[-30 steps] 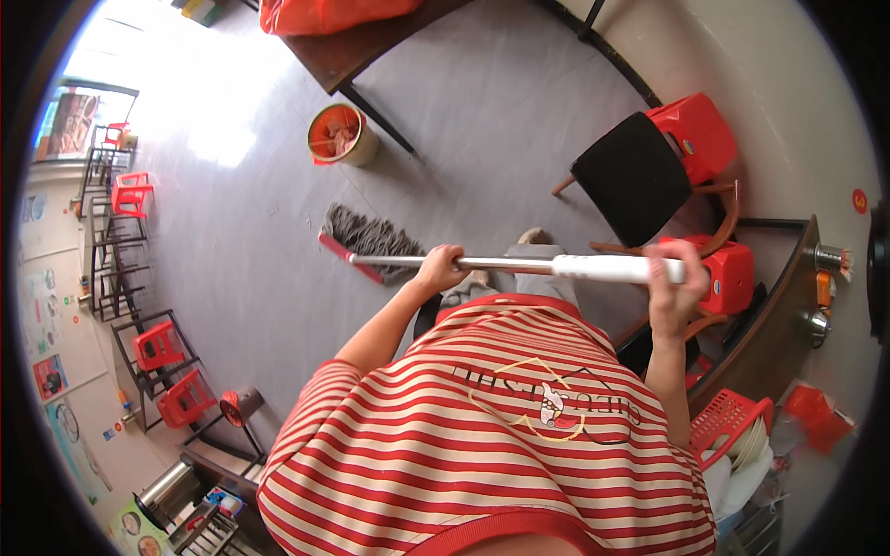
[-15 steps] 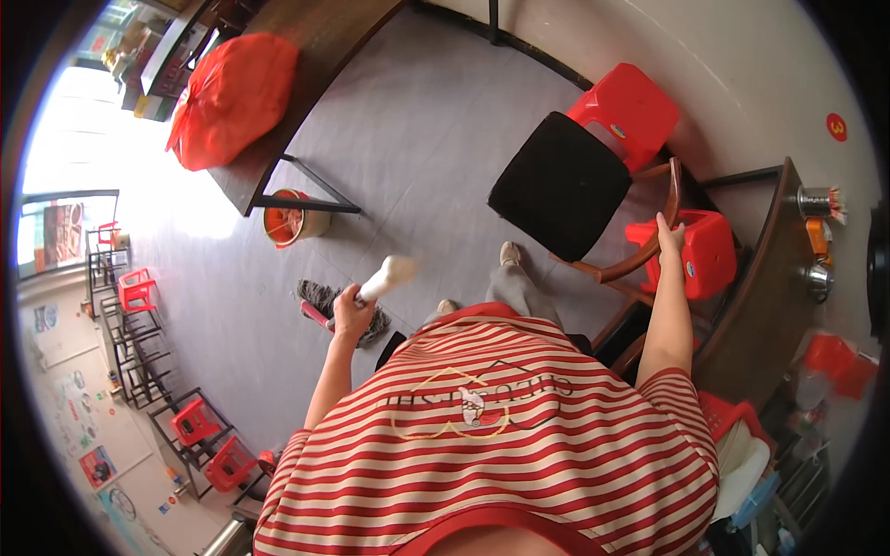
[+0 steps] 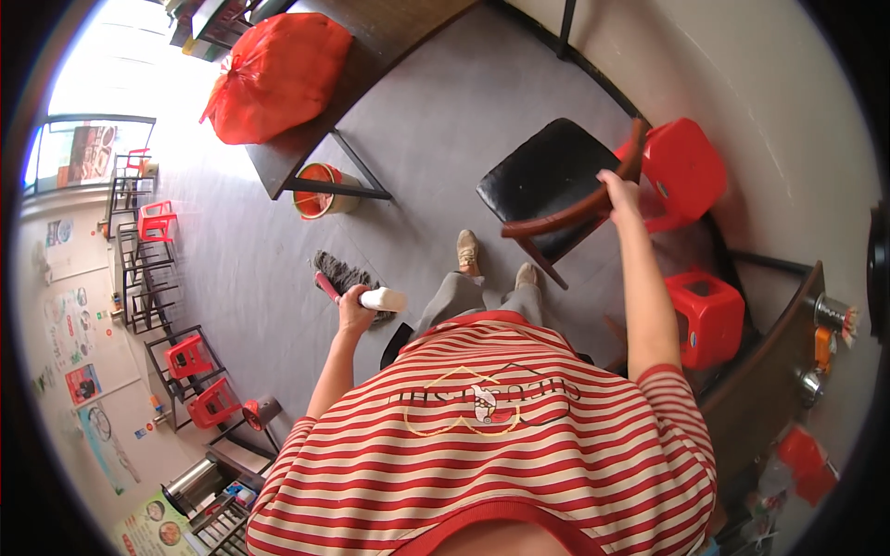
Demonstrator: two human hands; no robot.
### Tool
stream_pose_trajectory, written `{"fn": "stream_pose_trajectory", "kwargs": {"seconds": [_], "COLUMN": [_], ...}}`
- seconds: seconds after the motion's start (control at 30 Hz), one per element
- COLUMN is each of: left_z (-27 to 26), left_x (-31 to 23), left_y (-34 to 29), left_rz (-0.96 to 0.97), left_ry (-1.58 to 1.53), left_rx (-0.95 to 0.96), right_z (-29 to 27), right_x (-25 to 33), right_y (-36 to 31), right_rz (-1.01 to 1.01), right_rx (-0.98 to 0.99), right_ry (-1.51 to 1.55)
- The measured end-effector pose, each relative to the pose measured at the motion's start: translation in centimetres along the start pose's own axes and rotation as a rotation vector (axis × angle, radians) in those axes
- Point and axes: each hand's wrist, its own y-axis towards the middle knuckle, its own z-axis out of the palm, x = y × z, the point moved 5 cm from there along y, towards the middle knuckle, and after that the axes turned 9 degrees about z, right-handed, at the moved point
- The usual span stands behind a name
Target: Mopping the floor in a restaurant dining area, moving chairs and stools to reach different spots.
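My left hand (image 3: pixel 353 313) is wrapped round the handle of a mop. The handle's white upper end (image 3: pixel 384 299) points up toward me, and its pink lower part and grey shaggy head (image 3: pixel 343 269) show beyond the hand, by the floor. My right hand (image 3: pixel 622 193) grips the curved wooden backrest of a chair with a black seat (image 3: pixel 540 171). The chair stands ahead of my feet, slightly right, its back toward me. Just past the backrest is a red plastic stool (image 3: pixel 686 169).
At the right, another red stool (image 3: pixel 706 320) sits beside a dark table (image 3: pixel 769 357). A large red plastic bag (image 3: pixel 283 79) lies on the far-left table, with a bucket (image 3: pixel 324 191) beneath its edge. More tables with stools (image 3: pixel 189 357) line the left wall.
My right hand has moved inward with the chair, turning its backrest toward me and away from the right-hand table. The white end of the mop handle has tipped lower. My feet have shifted.
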Motion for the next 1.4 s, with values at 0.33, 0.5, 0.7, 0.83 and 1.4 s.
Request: {"fn": "stream_pose_trajectory", "kwargs": {"seconds": [0.33,0.5,0.7,0.83,1.4], "left_z": [3.0,-0.1,-0.9,-2.0,5.9], "left_x": [10.6,2.5,3.8,-0.9,-14.4], "left_y": [3.9,10.2,13.0,13.2,15.8], "left_rz": [-0.051,0.056,-0.009,-0.081,-0.374], "left_ry": [-0.414,-0.061,-0.001,0.183,0.340], "left_rx": [-0.132,0.022,0.132,0.148,0.413], "right_z": [21.4,25.5,29.5,28.5,-38.4], "right_x": [6.0,4.8,-3.9,-5.5,-7.1], "right_y": [-4.1,-1.5,0.6,0.3,36.1], "right_rz": [-0.008,0.114,0.311,0.444,0.331], "right_rx": [0.153,0.258,0.405,0.628,-0.930], "right_ry": [-0.108,0.106,0.310,0.192,-0.307]}}
